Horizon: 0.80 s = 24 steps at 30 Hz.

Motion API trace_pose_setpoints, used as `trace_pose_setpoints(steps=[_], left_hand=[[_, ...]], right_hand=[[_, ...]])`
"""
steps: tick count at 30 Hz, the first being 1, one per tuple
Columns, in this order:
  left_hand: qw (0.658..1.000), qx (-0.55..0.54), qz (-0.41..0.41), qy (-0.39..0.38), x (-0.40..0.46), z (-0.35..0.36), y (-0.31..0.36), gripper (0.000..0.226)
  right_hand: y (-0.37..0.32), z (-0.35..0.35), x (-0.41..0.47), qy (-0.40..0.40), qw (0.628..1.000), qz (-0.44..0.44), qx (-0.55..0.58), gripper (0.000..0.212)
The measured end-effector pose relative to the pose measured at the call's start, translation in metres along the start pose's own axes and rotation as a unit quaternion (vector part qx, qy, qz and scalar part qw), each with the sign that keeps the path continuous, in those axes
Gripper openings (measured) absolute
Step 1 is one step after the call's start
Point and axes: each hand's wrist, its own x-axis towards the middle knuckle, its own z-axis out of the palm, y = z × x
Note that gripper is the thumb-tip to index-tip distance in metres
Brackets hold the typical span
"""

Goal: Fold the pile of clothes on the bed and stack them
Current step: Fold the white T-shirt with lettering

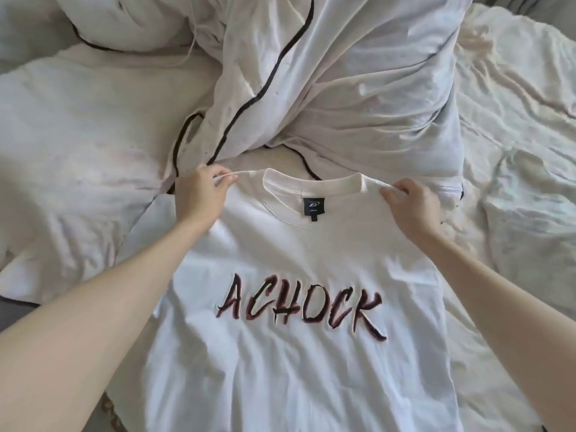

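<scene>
A white T-shirt [299, 254] with dark red "ACHOCK" lettering lies spread face up in front of me, its collar and black neck label pointing away. My left hand [201, 194] pinches the shirt's left shoulder seam beside the collar. On the other side of the collar, my right hand [411, 204] pinches the right shoulder seam. Both shoulders are pulled taut between the hands. Just beyond the collar a heap of white garments [343, 88] with black piping lies crumpled.
Rumpled white bedding [514, 126] covers the bed to the right and behind. Another white cloth [78, 135] lies flat at the left. A grey edge [15, 313] shows at the lower left.
</scene>
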Motion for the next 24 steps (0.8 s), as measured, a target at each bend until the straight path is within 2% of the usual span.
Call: trace_pose_setpoints(steps=[3,9,12,16,19,21,24], left_hand=[[0.999,0.037,0.025,0.006,0.014,0.036,-0.017,0.021],[0.993,0.106,0.055,-0.005,0.022,0.086,-0.054,0.022],[0.988,0.136,0.070,-0.010,0.023,0.097,-0.060,0.022],[0.980,0.184,0.070,-0.023,0.021,0.095,-0.056,0.023],[0.977,0.192,0.082,-0.046,0.005,0.080,-0.056,0.032],[0.977,0.172,0.100,-0.075,-0.015,0.061,-0.060,0.039],[0.971,0.150,0.139,-0.120,-0.053,0.026,-0.074,0.038]], right_hand=[[0.017,0.034,0.019,0.008,0.999,0.011,-0.031,0.023],[0.054,0.084,0.023,0.026,0.992,-0.047,-0.117,0.026],[0.065,0.097,0.023,0.015,0.988,-0.046,-0.144,0.028],[0.059,0.094,0.018,0.021,0.982,-0.042,-0.183,0.030],[0.045,0.086,-0.007,0.010,0.981,-0.073,-0.179,0.040],[0.032,0.088,-0.039,-0.018,0.978,-0.107,-0.180,0.045],[0.006,0.103,-0.099,-0.087,0.973,-0.149,-0.153,0.048]])
